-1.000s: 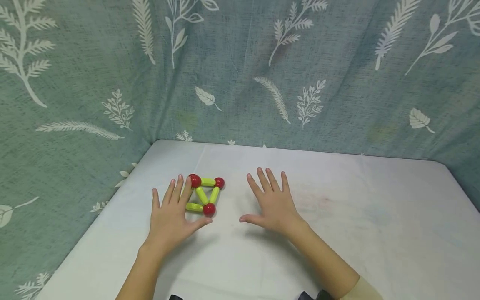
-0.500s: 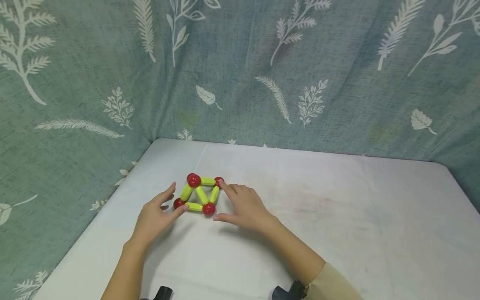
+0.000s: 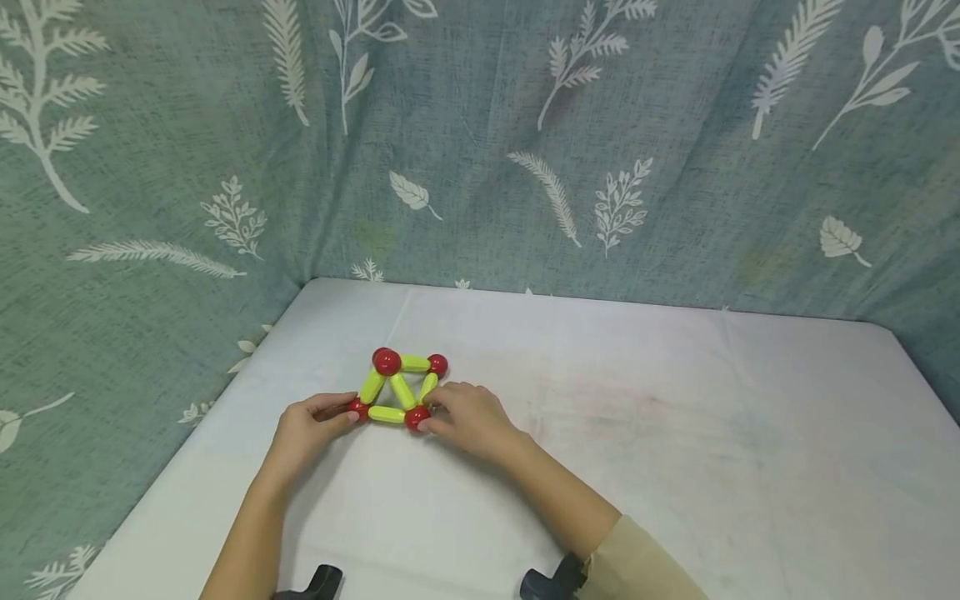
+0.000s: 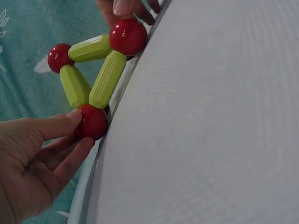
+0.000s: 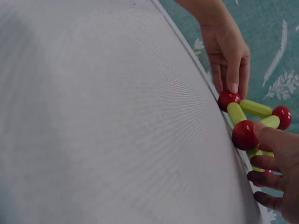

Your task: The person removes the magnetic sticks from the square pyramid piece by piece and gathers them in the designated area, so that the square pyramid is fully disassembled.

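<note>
A flat frame of yellow-green rods and red balls (image 3: 402, 390) lies on the white table (image 3: 675, 433), left of centre. My left hand (image 3: 347, 410) pinches the near-left red ball (image 3: 358, 408); in the left wrist view the thumb and a finger of the left hand (image 4: 84, 133) close on that ball (image 4: 93, 122). My right hand (image 3: 433, 417) grips the near-right red ball (image 3: 416, 417) with curled fingers; in the right wrist view the right hand (image 5: 258, 148) has its thumb over this ball (image 5: 245, 135). The two far balls (image 3: 386, 362) (image 3: 437, 365) are untouched.
A teal curtain with white leaf prints (image 3: 480, 150) hangs behind and to the left of the table, close to the frame. The table's left edge (image 3: 225, 392) runs just beside my left hand. Bare white surface stretches to the right.
Both hands came in from lying flat and spread on the table. The left hand moved off the frame onto its near-left ball; the right hand moved left and closed on the near-right ball.
</note>
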Available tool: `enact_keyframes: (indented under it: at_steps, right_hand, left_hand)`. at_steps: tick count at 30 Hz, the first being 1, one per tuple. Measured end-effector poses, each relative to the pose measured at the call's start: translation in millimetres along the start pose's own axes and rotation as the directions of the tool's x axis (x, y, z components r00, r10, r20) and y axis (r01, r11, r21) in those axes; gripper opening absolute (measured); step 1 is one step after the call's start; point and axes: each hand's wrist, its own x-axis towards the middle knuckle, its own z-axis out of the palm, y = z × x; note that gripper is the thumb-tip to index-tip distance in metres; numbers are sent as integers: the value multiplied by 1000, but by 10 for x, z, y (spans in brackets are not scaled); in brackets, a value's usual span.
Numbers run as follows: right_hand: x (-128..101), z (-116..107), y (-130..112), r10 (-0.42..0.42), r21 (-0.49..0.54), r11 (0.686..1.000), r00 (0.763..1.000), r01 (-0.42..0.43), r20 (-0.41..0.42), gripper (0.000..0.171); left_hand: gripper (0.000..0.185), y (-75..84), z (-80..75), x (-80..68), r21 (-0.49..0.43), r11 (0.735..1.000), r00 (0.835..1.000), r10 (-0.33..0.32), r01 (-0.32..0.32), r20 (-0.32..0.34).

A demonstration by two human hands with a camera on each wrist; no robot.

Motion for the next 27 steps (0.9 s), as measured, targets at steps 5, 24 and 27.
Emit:
enact_keyframes:
  at_steps: [5,24,27]
  right_hand:
    - [-4,13,41,57,128,990,998,-57,5,30]
    - [-221,-53,379,203,581,791,978,-189,42,23]
    - [-286,-111,461,206,586,787,978,-192,43,23]
  left_hand:
    - [44,45,36,36,-11,1000,1000,-10,10,25]
    - [40,184,274,102,-72,997,989,44,-34,143]
    - [40,247,356,120,-95,995,987,42,-28,154]
